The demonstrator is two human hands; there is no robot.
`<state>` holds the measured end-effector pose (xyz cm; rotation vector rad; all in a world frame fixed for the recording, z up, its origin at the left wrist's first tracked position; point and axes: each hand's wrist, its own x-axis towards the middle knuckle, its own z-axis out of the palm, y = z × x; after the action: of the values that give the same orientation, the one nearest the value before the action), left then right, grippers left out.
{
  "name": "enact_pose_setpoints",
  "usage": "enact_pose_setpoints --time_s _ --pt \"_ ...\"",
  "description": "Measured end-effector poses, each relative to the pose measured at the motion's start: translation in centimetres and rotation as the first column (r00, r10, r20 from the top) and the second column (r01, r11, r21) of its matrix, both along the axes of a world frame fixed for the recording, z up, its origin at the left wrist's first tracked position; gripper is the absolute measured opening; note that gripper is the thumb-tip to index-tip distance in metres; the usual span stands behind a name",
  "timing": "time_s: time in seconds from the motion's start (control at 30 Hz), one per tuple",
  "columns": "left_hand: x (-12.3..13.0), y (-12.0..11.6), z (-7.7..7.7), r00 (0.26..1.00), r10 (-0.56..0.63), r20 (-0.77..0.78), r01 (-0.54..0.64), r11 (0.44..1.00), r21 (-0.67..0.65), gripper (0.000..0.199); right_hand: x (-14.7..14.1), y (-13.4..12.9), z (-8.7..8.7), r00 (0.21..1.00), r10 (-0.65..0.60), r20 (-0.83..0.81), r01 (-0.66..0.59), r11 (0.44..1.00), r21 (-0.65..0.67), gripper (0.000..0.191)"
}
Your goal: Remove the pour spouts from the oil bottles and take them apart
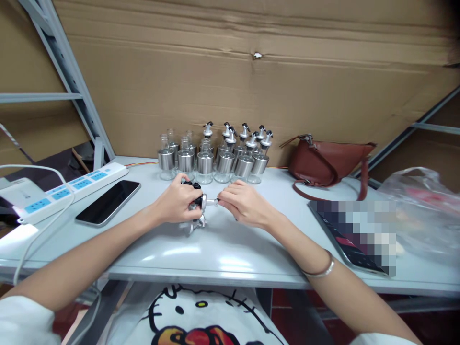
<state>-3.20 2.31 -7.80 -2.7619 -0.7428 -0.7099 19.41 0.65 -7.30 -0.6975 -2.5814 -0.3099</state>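
Observation:
My left hand [180,200] is closed around a silver and black pour spout [204,201] above the middle of the table. The fingertips of my right hand [241,201] pinch the thin black-tipped end of that spout. More silver and black spout parts [194,225] lie just below my left hand, partly hidden by it. Beyond both hands stand several glass bottles with steel bands [205,163]. Those at the left have bare necks, while several others carry silver spouts with black tips [266,139].
On the grey table [215,258], a power strip [77,189] and a phone [109,203] lie at the left. A brown handbag [332,160], a tablet [354,244] and a clear plastic bag [424,215] are at the right. Cardboard [187,81] stands behind.

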Motion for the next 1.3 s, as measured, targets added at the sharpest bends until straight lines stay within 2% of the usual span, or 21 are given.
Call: enact_pose_setpoints --time_s 0.27,0.53,0.67,0.77,0.83,0.97,1.07,1.17,1.3 --pt "-0.1 0.0 0.0 1.0 -0.013 0.016 0.011 0.996 0.087 0.017 -0.2 -0.1 -0.1 0.999 -0.039 -0.03 0.035 0.99 -0.14 0.031" --pt "0.0 -0.2 0.1 0.999 -0.022 0.029 0.018 0.99 0.137 0.018 -0.4 0.0 -0.2 0.998 -0.062 -0.021 0.058 0.986 -0.157 0.038" --pt "0.1 -0.3 0.1 0.999 -0.036 0.036 0.03 0.987 0.157 0.016 -0.6 -0.2 -0.1 0.987 -0.159 0.012 0.159 0.975 -0.152 0.044" --pt "0.0 -0.1 0.1 0.999 -0.03 0.033 0.025 0.99 0.142 0.018 -0.3 -0.2 0.1 0.971 -0.235 -0.034 0.225 0.955 -0.193 0.044" --pt "-0.1 0.0 0.0 0.999 -0.017 0.042 0.012 0.993 0.116 0.018 0.1 0.0 0.3 0.964 -0.24 -0.115 0.204 0.945 -0.257 0.041" --pt "-0.3 0.1 0.0 0.999 -0.001 0.054 -0.003 0.997 0.075 0.017 1.0 0.6 1.0 0.951 -0.162 -0.263 0.058 0.93 -0.364 0.023" --pt "-0.3 0.1 0.1 0.998 0.008 0.056 -0.011 0.998 0.062 0.016 1.8 1.2 1.4 0.953 -0.197 -0.23 0.068 0.88 -0.471 0.02" --pt "-0.4 0.1 0.2 0.999 0.016 0.047 -0.018 0.998 0.055 0.016 2.6 1.6 1.5 0.954 -0.287 -0.084 0.181 0.777 -0.603 0.02" --pt "-0.4 0.0 0.3 0.999 0.022 0.045 -0.025 0.999 0.047 0.018 3.6 2.0 1.4 0.935 -0.345 0.088 0.306 0.652 -0.694 0.017"
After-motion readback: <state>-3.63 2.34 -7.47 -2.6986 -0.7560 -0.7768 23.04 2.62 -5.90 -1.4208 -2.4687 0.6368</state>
